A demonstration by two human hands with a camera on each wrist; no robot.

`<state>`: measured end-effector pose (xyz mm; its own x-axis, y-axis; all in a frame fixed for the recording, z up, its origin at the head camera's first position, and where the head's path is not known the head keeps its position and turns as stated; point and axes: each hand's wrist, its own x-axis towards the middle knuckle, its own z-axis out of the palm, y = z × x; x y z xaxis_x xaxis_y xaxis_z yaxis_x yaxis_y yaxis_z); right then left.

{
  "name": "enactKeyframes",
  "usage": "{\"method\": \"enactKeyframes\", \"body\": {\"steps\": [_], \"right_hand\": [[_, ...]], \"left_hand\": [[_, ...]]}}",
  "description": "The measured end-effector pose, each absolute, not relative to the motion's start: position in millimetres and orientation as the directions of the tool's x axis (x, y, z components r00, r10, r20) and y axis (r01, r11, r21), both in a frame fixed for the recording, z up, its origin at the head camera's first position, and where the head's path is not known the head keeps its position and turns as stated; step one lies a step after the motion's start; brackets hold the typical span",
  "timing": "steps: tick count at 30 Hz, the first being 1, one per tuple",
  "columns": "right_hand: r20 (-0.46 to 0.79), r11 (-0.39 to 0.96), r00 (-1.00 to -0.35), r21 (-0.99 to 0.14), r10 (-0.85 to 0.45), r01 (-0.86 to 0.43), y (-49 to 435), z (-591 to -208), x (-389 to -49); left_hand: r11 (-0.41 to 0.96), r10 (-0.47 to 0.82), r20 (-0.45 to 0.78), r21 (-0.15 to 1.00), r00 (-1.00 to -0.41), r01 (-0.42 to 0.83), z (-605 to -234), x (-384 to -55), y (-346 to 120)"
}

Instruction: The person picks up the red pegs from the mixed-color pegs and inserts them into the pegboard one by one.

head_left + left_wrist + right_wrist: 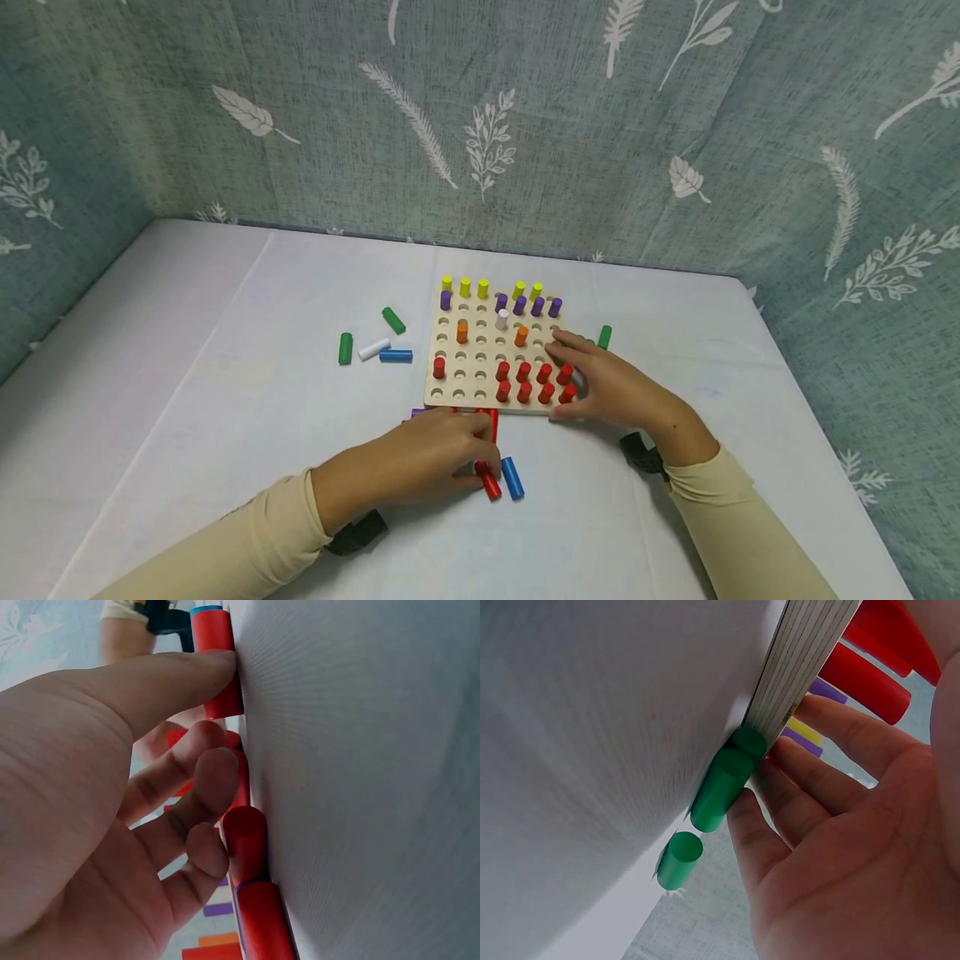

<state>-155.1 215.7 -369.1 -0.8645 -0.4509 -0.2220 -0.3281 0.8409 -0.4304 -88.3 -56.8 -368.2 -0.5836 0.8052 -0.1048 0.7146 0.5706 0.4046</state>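
Observation:
In the head view a wooden pegboard [469, 385] stands mid-table with red, orange, white, purple and yellow pegs upright in its holes. My left hand [435, 454] is at the board's near edge, pinching a red peg [491, 486] between thumb and index finger low over the tabletop. The left wrist view has the thumb on that red peg [216, 637], with other fingers loosely bent. More red pegs [246, 844] lie under this hand, partly hidden. My right hand [622, 387] rests against the board's right side with fingers spread, thumb by the near corner.
A blue peg [513, 478] lies beside the left fingertips. Left of the board are green pegs [346, 348], a white peg [374, 348] and another blue peg [396, 356]. Further green pegs [727, 784] lie along its right side. A patterned curtain [480, 108] borders the table.

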Motion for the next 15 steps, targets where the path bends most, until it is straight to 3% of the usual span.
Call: {"method": "enactKeyframes", "body": {"steps": [15], "right_hand": [[-0.231, 0.848, -0.866, -0.422, -0.443, -0.321, 214.6, -368.2, -155.1]], "left_hand": [[0.573, 0.804, -0.137, 0.439, -0.578, 0.692, -367.3, -89.2, -57.0]]}}
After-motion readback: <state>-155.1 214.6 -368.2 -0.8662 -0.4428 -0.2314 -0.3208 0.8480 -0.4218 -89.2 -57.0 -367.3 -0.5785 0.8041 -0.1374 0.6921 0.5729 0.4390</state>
